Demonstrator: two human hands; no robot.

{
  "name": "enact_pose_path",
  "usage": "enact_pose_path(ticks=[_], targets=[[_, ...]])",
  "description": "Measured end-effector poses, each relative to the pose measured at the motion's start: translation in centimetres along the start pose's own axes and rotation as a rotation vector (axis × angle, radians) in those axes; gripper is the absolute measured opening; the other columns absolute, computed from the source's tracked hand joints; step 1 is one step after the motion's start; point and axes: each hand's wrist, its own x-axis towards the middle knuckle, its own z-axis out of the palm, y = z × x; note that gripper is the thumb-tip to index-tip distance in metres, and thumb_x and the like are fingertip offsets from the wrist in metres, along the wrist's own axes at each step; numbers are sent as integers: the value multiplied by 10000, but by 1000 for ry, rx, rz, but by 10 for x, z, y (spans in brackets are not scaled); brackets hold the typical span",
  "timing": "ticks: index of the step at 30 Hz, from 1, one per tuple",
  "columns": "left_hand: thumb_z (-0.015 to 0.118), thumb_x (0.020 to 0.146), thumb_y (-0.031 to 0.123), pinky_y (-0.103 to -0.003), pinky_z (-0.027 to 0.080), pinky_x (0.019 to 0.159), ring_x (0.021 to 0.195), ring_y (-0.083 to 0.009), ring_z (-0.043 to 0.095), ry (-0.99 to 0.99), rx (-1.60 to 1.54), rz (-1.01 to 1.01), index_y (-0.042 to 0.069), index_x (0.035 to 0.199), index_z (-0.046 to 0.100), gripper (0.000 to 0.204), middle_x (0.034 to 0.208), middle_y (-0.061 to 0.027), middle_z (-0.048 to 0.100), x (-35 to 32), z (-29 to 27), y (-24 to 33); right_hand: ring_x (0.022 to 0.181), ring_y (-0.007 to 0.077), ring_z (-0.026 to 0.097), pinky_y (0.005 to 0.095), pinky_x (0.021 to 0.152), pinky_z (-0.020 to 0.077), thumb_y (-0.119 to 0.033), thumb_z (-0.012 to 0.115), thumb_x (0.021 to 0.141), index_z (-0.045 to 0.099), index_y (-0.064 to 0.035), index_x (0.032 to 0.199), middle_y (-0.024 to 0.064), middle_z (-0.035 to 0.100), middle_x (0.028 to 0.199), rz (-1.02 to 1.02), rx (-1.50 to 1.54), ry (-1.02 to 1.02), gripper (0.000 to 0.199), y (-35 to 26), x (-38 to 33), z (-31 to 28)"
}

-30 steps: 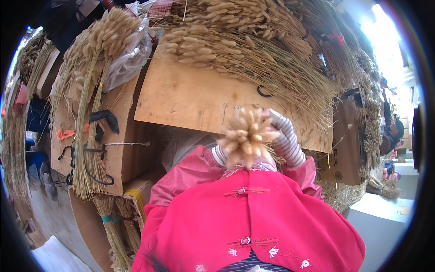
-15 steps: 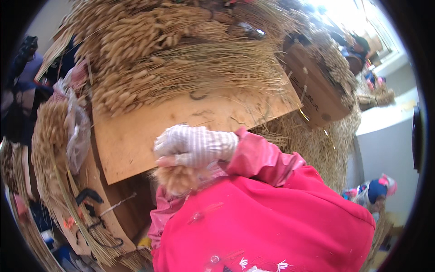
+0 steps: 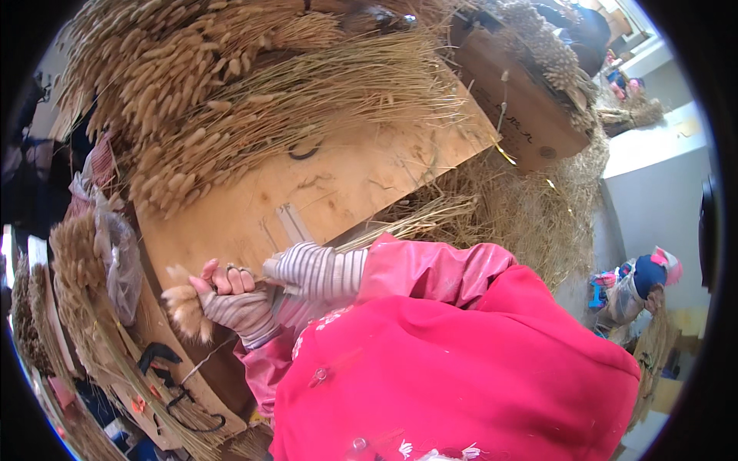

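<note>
My left hand, in a striped fingerless glove, is closed around a small bunch of bunny tail grass. The fluffy tan heads stick out to the left of the fist. My right hand, gloved in grey and white stripes, is closed on the stems just beside the left hand. The stem ends show beyond my right forearm. Part of the stems between the hands is hidden by the glove. Both hands are at the near edge of a wooden board.
A large pile of dried bunny tail grass covers the board's far side, near a black curved piece. A cardboard box stands far right over loose straw. Left are another grass bundle and a plastic bag. A co-worker is at right.
Both hands have shifted and my left hand, covered before, now shows with the grass heads to its left. The stems now show at the right. The view has shifted a little.
</note>
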Motion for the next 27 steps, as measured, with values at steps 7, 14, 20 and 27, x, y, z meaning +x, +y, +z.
enact_pose_path(ticks=[7,14,20,27], targets=[[341,904,378,-232,214,374,392,-71,208,107,26,32,3,897,542,426,480,53,235,-4,-10,7,629,378,540,412,525,431,-108,571,676,500,-32,779,182,541,646,3,-20,-126,147,2,11,4],[561,803,319,-235,411,582,682,-109,475,68,198,109,0,1255,337,597,868,-53,495,-9,2,-7,552,359,511,375,481,394,4,483,711,534,-30,776,204,494,587,-89,206,39,89,-9,26,2],[524,812,341,-265,438,761,889,-143,544,-139,445,-236,-22,1304,237,676,1132,-158,512,-19,-10,-25,549,75,458,221,485,356,-196,511,813,534,-70,767,-34,475,585,350,959,-443,136,3,28,-4],[403,887,320,-276,429,777,876,-165,552,252,1117,-137,16,1310,256,541,1093,-142,540,-23,-32,-28,618,91,540,218,544,422,-239,540,825,580,-42,922,55,578,677,362,504,-550,223,29,34,-10]])
